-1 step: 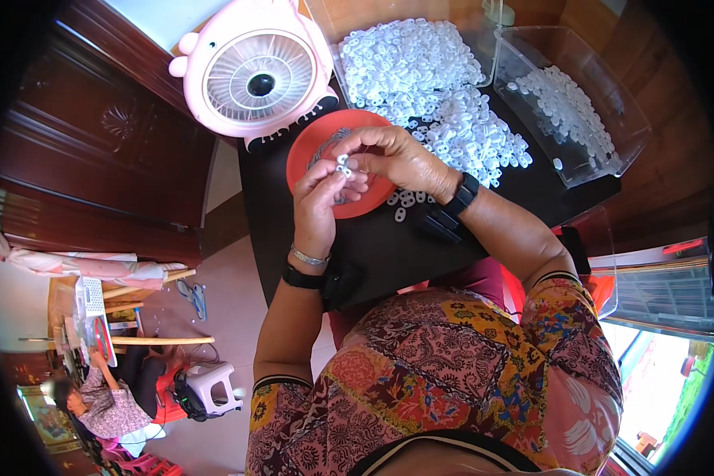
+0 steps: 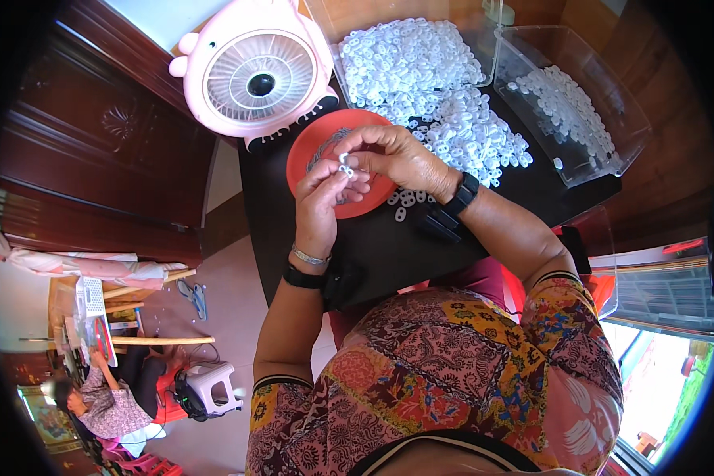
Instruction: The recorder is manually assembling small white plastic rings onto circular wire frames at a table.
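Over an orange-red bowl (image 2: 300, 151) my two hands meet. My left hand (image 2: 319, 205) pinches a small white two-hole piece (image 2: 346, 170) between thumb and fingers. My right hand (image 2: 408, 165) is closed from the other side, thumb and forefinger at a small white bit (image 2: 343, 159) just above that piece; whether the two are joined is too small to tell. Grey strands or small parts (image 2: 324, 147) lie in the bowl, partly hidden by my hands. A big heap of white two-hole pieces (image 2: 420, 67) spreads beyond my right hand.
A pink animal-shaped fan (image 2: 190, 83) stands left of the bowl. A clear bin (image 2: 639, 127) with more white pieces is at the far right. Several loose pieces (image 2: 401, 213) lie on the dark table (image 2: 397, 254). Another person (image 2: 115, 408) sits at the lower left.
The white piece in my left fingertips has turned and shifted slightly to the right. My hands otherwise stay nearly in place.
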